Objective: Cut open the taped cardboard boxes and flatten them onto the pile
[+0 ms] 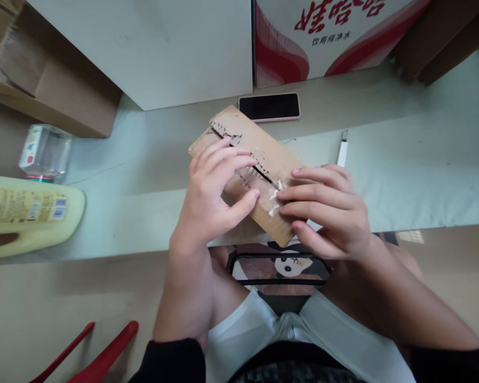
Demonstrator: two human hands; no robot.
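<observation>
A brown cardboard piece point(263, 151) with a jagged cut slit lies tilted over the front edge of the pale green table point(143, 175). My left hand point(213, 194) rests on its left part, fingers laid over the cut and thumb pressing the lower edge. My right hand point(327, 210) grips the cardboard's right end, fingers together, next to bits of whitish torn tape point(275, 194) by the slit.
A black phone in a pink case point(269, 106) lies behind the cardboard. A white utility knife point(342, 151) lies to the right. At left lie a yellow bottle point(27, 213) and a clear jar point(46, 151). White and red-printed cartons point(327, 37) stand at the back.
</observation>
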